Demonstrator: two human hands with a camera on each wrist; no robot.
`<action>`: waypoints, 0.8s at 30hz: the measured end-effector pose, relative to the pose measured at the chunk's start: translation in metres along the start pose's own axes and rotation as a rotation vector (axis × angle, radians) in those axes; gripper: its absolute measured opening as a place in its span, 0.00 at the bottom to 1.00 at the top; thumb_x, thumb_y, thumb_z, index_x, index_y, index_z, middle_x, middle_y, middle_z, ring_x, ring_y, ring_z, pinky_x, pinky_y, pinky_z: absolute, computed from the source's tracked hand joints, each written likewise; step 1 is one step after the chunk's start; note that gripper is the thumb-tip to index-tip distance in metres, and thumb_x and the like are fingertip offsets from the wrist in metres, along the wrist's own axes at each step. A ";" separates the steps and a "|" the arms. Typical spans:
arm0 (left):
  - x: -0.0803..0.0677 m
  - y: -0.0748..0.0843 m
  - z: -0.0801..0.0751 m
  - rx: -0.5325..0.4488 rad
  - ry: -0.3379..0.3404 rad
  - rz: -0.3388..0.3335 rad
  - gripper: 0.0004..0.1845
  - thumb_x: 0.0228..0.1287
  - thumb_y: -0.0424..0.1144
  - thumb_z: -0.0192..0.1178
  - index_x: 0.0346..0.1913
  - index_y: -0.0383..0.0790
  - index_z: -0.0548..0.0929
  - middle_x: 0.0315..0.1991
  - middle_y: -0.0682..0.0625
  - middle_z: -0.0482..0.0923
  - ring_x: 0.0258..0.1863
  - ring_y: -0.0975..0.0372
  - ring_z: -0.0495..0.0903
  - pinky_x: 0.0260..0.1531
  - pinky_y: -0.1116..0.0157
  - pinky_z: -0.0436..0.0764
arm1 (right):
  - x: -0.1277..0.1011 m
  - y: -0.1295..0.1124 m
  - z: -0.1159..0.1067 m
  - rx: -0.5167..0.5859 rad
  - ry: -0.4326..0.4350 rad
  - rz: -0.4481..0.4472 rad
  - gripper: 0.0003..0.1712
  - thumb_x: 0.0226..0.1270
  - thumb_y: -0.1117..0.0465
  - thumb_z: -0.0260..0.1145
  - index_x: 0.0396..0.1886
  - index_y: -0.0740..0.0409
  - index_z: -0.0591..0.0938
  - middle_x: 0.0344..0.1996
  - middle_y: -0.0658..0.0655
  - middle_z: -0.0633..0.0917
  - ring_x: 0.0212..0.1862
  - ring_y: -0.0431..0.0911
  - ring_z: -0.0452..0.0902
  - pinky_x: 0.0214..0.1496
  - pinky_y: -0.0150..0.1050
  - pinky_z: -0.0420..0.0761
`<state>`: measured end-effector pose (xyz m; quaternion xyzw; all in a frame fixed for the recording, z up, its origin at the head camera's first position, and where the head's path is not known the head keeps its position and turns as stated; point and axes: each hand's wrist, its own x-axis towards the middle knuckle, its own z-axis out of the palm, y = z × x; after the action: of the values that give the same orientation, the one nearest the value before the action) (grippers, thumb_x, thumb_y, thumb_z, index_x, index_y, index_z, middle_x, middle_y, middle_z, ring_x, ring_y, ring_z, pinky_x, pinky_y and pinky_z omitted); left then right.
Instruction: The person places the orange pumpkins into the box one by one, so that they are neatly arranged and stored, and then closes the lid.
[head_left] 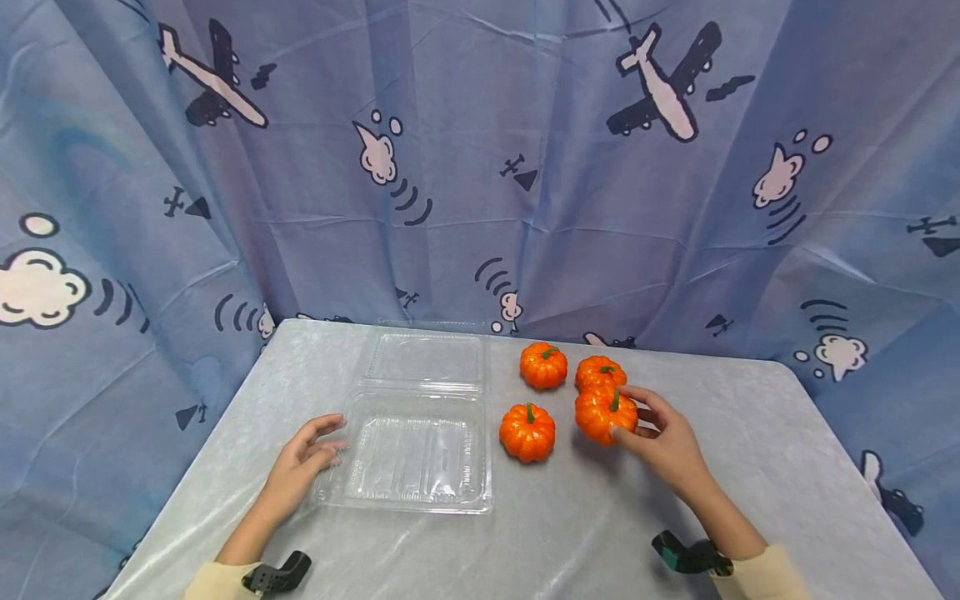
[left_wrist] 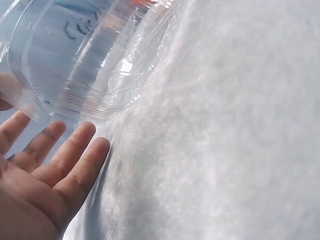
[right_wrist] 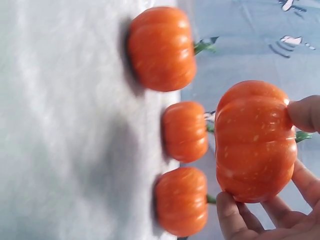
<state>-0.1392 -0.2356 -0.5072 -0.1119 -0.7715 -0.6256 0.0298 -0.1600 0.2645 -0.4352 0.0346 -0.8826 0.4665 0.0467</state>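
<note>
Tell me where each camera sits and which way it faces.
Head: on the head, facing forward and down at a clear container and four orange pumpkins; left hand and right hand show.
Left wrist: on that wrist, facing the container; left hand shows.
Right wrist: on that wrist, facing the held pumpkin and three others; right hand partly shows.
Shared: head and right wrist show all four pumpkins.
</note>
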 end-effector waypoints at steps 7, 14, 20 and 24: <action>0.000 0.002 0.002 -0.010 -0.007 -0.035 0.21 0.71 0.27 0.47 0.65 0.26 0.64 0.60 0.43 0.70 0.50 0.66 0.81 0.45 0.68 0.83 | -0.002 -0.020 0.005 0.087 0.010 -0.022 0.32 0.58 0.63 0.72 0.62 0.60 0.73 0.62 0.60 0.73 0.45 0.27 0.73 0.44 0.21 0.79; -0.003 0.005 0.003 -0.029 0.002 -0.036 0.22 0.71 0.25 0.46 0.65 0.24 0.63 0.59 0.50 0.73 0.51 0.65 0.81 0.46 0.69 0.83 | 0.003 -0.042 0.014 0.182 -0.025 -0.066 0.32 0.57 0.66 0.72 0.62 0.61 0.74 0.60 0.61 0.73 0.48 0.36 0.74 0.45 0.23 0.80; -0.002 0.004 0.004 -0.013 0.001 -0.026 0.22 0.71 0.26 0.46 0.66 0.25 0.63 0.60 0.40 0.71 0.50 0.66 0.81 0.46 0.68 0.83 | 0.007 -0.056 0.023 0.191 -0.039 -0.088 0.31 0.56 0.66 0.73 0.61 0.59 0.75 0.58 0.60 0.75 0.48 0.40 0.75 0.47 0.23 0.79; -0.001 0.002 0.004 -0.016 -0.008 -0.031 0.22 0.71 0.25 0.45 0.66 0.26 0.62 0.62 0.28 0.67 0.50 0.63 0.81 0.46 0.68 0.83 | 0.011 -0.064 0.029 0.203 -0.057 -0.115 0.31 0.55 0.66 0.72 0.61 0.60 0.75 0.58 0.60 0.75 0.51 0.48 0.76 0.49 0.23 0.78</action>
<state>-0.1379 -0.2314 -0.5067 -0.1025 -0.7683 -0.6316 0.0163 -0.1658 0.2045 -0.3982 0.1027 -0.8285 0.5487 0.0447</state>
